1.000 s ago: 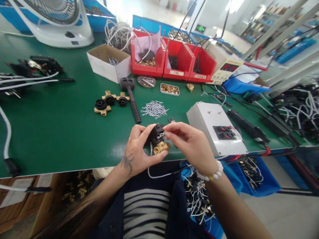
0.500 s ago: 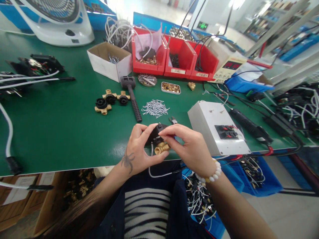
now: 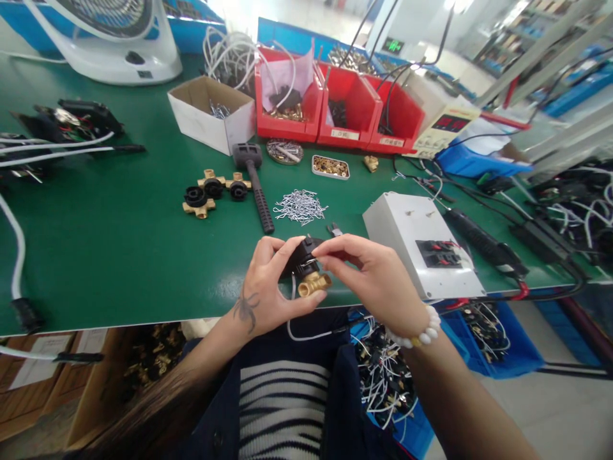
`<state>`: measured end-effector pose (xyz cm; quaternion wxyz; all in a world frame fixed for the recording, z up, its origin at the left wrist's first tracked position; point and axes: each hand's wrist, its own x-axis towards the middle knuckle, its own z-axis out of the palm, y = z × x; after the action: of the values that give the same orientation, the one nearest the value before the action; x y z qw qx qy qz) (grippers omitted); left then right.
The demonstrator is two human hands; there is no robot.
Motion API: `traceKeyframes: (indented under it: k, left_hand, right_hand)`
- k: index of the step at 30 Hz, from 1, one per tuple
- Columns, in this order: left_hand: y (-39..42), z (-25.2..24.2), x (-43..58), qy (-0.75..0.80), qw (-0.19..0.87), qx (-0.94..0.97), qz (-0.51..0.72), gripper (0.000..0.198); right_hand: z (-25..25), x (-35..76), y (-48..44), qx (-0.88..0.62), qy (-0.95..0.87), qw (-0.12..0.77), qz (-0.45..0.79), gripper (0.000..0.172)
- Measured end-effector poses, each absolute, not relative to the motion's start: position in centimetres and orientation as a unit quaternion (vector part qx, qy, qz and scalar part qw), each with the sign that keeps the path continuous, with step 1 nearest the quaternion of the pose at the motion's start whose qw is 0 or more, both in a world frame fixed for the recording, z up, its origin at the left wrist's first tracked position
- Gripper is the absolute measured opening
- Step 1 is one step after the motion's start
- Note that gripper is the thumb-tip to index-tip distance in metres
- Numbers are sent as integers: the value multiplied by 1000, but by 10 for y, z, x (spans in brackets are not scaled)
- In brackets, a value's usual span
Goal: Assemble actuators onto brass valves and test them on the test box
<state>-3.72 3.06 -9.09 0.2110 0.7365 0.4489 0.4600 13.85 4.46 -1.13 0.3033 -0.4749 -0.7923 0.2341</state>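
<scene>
My left hand (image 3: 265, 281) is closed around a brass valve (image 3: 313, 285) with a black plastic housing on top, holding it above the table's front edge. A white cable (image 3: 293, 319) hangs down from it. My right hand (image 3: 378, 281), its thumb and forefinger pinched, holds the end of a thin wire spring clip (image 3: 310, 260) against the neck between housing and brass body. How deep the clip sits, I cannot tell. Beyond my hands lies a pile of similar spring clips (image 3: 301, 207), with small cutters (image 3: 334, 229) close by.
A black mallet (image 3: 258, 191) lies beside several brass valve bodies (image 3: 200, 207). Red bins (image 3: 345, 108), a white carton (image 3: 211, 118) and a tin of brass parts (image 3: 330, 167) stand behind. On the right are a grey switch box (image 3: 407, 236) and an electric screwdriver (image 3: 483, 243).
My right hand has drawn slightly to the right, uncovering more of the black housing, the clip and the brass body. My left hand keeps its hold on the valve.
</scene>
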Motion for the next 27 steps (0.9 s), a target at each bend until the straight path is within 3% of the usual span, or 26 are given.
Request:
traceKeyframes:
  k: [5, 9, 13, 16, 19, 22, 25, 27]
  left_hand:
    - [31, -90, -39, 451, 230, 725, 467, 68]
    - [30, -90, -39, 455, 244, 719, 465, 68]
    - [30, -90, -39, 469, 250, 712, 459, 68]
    - [30, -90, -38, 475, 257, 704, 461, 67]
    - [30, -90, -38, 467, 263, 704, 467, 68]
    - [30, -90, -39, 467, 269, 701, 468, 68]
    - [30, -90, -40, 470, 271, 700, 465, 67]
    - [30, -90, -40, 468, 272, 702, 463, 67]
  right_hand:
    - [-17, 131, 41, -417, -833, 333, 143, 15]
    - [-13, 140, 48, -410, -841, 312, 165, 17]
    - [-26, 162, 62, -541, -790, 275, 89, 57]
    - [-52, 166, 59, -660, -746, 91, -18, 76]
    - [-70, 157, 46, -675, -733, -49, -68, 72]
    - [-72, 151, 38, -668, -736, -75, -78, 60]
    - [-59, 162, 38, -682, -731, -30, 8, 47]
    - [-43, 175, 39, -688, -698, 68, 187, 43]
